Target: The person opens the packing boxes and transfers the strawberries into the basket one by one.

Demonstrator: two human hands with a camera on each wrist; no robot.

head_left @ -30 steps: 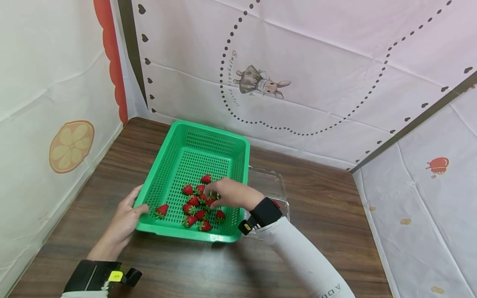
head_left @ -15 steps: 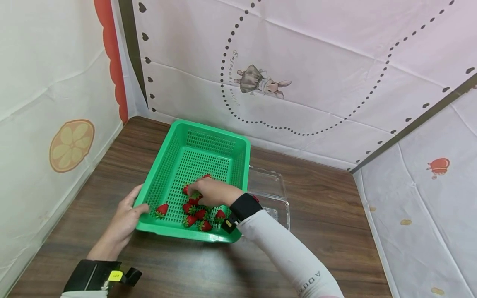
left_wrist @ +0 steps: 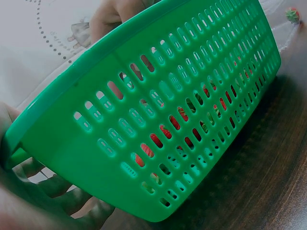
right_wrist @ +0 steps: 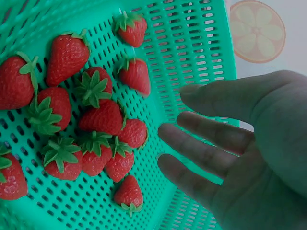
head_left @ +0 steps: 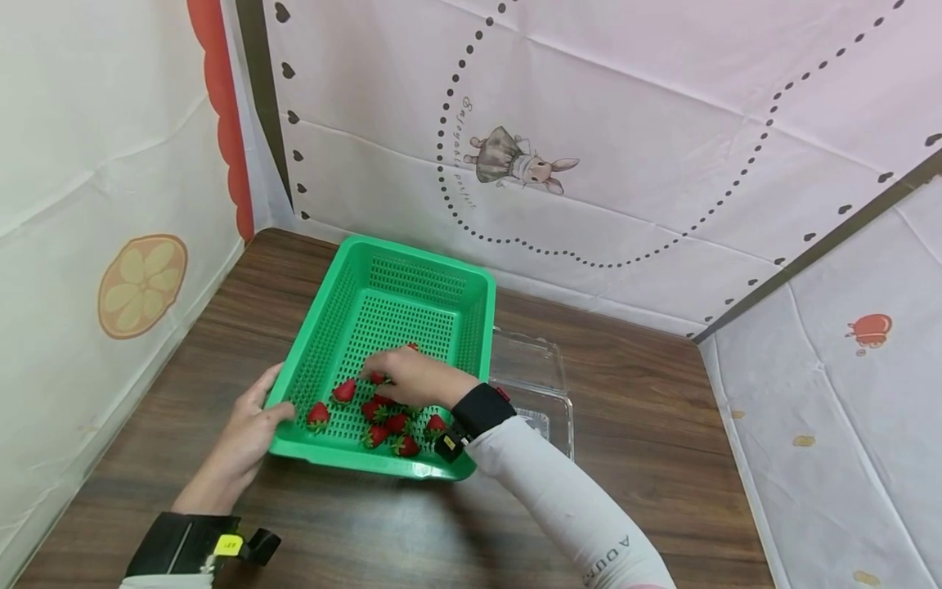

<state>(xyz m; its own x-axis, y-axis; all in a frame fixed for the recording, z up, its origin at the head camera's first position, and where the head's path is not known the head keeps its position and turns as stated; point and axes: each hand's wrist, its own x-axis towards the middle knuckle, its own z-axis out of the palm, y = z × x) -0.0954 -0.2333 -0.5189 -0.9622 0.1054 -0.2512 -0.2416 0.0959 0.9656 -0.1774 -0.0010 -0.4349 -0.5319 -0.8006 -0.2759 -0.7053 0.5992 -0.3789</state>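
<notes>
A green perforated basket [head_left: 312, 321] stands on the table, with several strawberries [right_wrist: 100, 117] gathered in its near half. My left hand [head_left: 246, 433] grips its left rim near the front corner; in the left wrist view, fingers [left_wrist: 57, 184] curl under the rim. Inside the basket, my right hand [head_left: 412, 376] hovers over the berries, partly covering them in the head view. The right wrist view shows its fingers loosely spread and holding nothing. One strawberry [head_left: 343, 391] lies just left of the right fingertips, and another strawberry [head_left: 318, 415] sits beside the basket's left wall.
Right of the basket lies a clear plastic clamshell box [head_left: 528, 361], lid folded back, partly hidden by the right wrist. Past the basket in the left wrist view is a small red and green thing [left_wrist: 292, 15]. Cloth-covered walls border the wooden table [head_left: 625, 393].
My right hand has moved left over the berries. One strawberry has shifted left, away from the cluster, and my fingers are off it. The left hand keeps its grip on the rim.
</notes>
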